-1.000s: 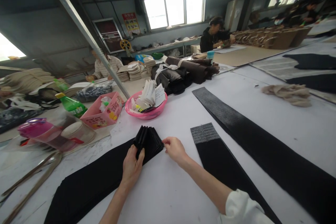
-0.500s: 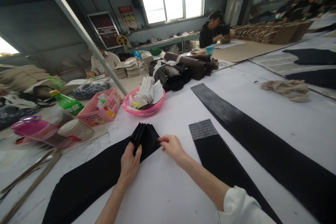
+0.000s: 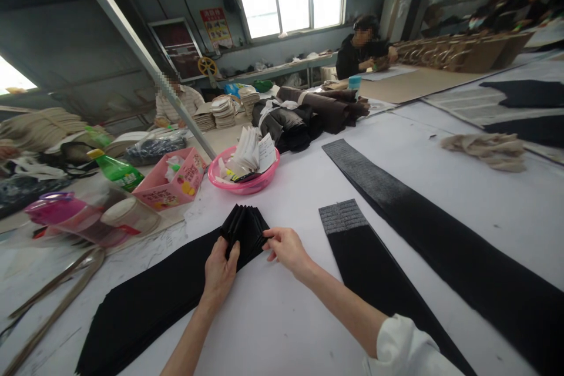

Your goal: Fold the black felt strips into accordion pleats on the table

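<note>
A stack of long black fabric pieces [image 3: 154, 288] lies slantwise on the white table, its far end bunched up in folds. My left hand [image 3: 221, 267] is closed around the folded end, thumb on the near side. At the stack's right corner, the fingertips of my right hand [image 3: 284, 249] pinch the layered edges. To the right lies a shorter black fabric stack [image 3: 379, 276] with a grey stitched-looking end. Beyond it stretches a longer black fabric stack [image 3: 432, 229], also grey at its far end.
A pink basin [image 3: 247, 185] with papers stands ahead, beside a pink box [image 3: 171, 182] and a green bottle [image 3: 115, 170]. Dark fabric rolls [image 3: 321, 106] lie behind. A metal pole [image 3: 141, 59] rises at left. A beige cloth [image 3: 484, 150] lies at right. Two people sit across the table.
The whole view has shifted slightly. Both hands keep nearly the same place on the black fabric stack, with only a small movement of my right fingers at its corner.
</note>
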{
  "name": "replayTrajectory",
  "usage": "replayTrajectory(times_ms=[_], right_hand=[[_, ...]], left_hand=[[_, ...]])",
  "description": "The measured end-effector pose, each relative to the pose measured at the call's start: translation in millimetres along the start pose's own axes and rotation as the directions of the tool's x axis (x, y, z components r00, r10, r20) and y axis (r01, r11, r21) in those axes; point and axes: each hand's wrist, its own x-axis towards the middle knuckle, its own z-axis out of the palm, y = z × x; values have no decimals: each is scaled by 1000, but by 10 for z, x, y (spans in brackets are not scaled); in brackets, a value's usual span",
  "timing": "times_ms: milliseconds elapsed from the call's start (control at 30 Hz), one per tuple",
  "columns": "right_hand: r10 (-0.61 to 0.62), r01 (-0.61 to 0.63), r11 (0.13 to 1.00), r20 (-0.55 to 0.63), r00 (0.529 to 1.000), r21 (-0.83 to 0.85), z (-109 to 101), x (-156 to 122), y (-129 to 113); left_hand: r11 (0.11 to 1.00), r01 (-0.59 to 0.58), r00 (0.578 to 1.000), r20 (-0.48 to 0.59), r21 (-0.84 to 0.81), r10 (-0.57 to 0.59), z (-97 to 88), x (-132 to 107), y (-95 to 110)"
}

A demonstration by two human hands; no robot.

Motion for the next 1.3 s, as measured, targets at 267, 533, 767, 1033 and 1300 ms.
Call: replayTrajectory(times_ms=[267,533,767,1033,1300], right_hand=[[-35,32,999,74,997,38,90,-32,-73],[-33,27,998,108,994,55,176,-45,-143],[-31,15,994,140,990,109,295,-75,-211],[-49,38,995,119,992,98,401,-43,-169],[-63,51,990,89,994,128,461,-8,-80]], left_hand=[[999,36,999,10,-26,-36,-15,6,-4],[996,43,999,15,-79,-42,-35,16,41],[993,48,999,21,-107,-46,-38,16,38],[994,26,999,42,-103,-21,-46,15,1],[999,-12,1000,18,-47,13,-24,6,11]])
